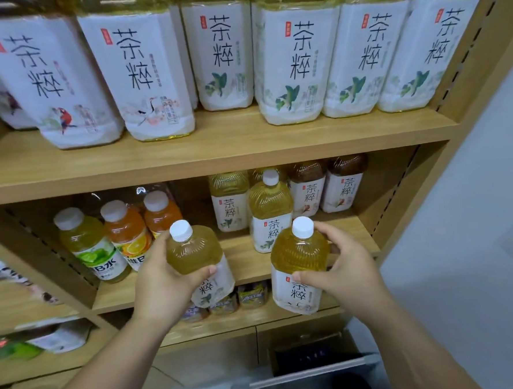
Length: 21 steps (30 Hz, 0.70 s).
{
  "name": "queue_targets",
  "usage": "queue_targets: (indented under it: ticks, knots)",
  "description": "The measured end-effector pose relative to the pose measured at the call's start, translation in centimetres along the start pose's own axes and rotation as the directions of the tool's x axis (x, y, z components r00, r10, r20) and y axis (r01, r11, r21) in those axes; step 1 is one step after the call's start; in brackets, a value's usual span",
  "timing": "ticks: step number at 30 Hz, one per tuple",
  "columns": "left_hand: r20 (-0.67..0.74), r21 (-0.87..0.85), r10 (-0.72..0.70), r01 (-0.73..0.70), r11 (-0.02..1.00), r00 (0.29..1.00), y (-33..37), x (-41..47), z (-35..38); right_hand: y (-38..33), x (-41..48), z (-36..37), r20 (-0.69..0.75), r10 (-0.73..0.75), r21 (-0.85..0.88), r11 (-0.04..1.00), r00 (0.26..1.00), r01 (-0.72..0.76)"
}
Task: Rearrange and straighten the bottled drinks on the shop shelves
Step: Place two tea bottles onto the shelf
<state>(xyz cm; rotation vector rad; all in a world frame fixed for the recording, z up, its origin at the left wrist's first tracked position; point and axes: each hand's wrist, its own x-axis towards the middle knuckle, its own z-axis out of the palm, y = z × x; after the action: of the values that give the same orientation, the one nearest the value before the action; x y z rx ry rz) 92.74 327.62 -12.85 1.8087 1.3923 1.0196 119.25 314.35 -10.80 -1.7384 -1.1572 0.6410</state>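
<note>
My left hand point(161, 285) grips a small yellow tea bottle point(195, 252) with a white cap and white label, tilted a little to the left, in front of the middle shelf point(241, 264). My right hand point(348, 268) grips a second tea bottle point(298, 262) of the same kind, nearly upright, to the right of the first. Both bottles are held off the shelf board. Behind them on that shelf stand several more tea bottles point(270, 211), pale ones in the middle and darker brown ones point(343, 186) at the back right.
Green and orange vitamin-water bottles point(94, 246) stand at the left of the middle shelf. Large tea bottles point(296, 62) line the top shelf. Small bottles point(252, 295) sit on the shelf below. A wooden upright point(465, 97) bounds the right side; a dark box point(316, 359) lies on the floor.
</note>
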Motion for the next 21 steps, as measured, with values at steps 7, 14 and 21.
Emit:
queue_targets:
  ticks: [7, 14, 21]
  knots:
    - [-0.043, 0.002, -0.059, 0.06, 0.998, 0.997, -0.9, 0.0, -2.3, -0.6, 2.1, 4.0, 0.078, -0.013, 0.059, 0.998, 0.997, 0.009]
    - [0.022, 0.072, -0.014, 0.012, 0.997, 1.0, 0.8, 1.7, -0.6, -0.3, 2.8, 3.1, 0.046, -0.001, 0.041, 0.999, 0.999, -0.001]
    - [0.124, 0.143, -0.032, 0.014, 0.99, 0.992, 2.8, 6.5, 4.6, 2.1, 1.4, -0.4, -0.044, 0.056, -0.02, 0.998, 0.997, -0.057]
